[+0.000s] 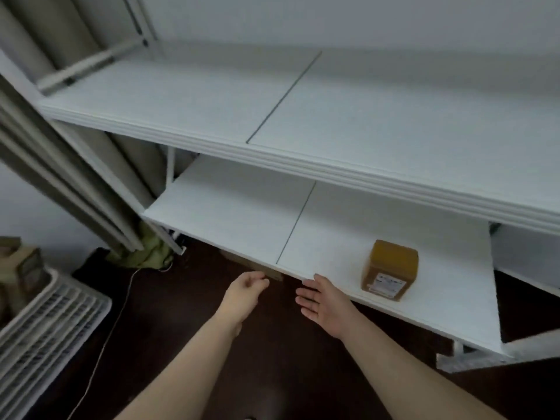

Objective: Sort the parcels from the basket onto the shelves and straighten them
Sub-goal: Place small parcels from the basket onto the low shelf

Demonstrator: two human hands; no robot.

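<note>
Both hands hold nothing; the left hand (pixel 247 294) hangs over the dark floor (pixel 188 344) with its fingers loosely curled, and the right hand (pixel 321 304) is flat with straight fingers, palm turned to the left, its fingertips just at the front edge of the lower shelf (pixel 230 213). One yellow-brown parcel (pixel 389 269) stands on this lower shelf, on the right panel near the front edge, a white label on the face toward the camera; it is just to the right of the right hand and not touched. The upper shelf (pixel 197 95) overhangs the back part of the lower one; each board has a thin dark seam across it. At the lower left stands the white slatted basket (pixel 45 328), well apart from the hands; brown parcels (pixel 27 268) lie in it, blurred. A beige curtain (pixel 60 165) hangs left of the shelf frame, a green cloth (pixel 145 253) lies at its foot, and a thin white cable (pixel 112 328) runs over the floor between basket and arms. Under the front edge of the lower shelf, just beyond the left hand, a brown cardboard thing (pixel 274 273) shows partly; what it is I cannot tell.
</note>
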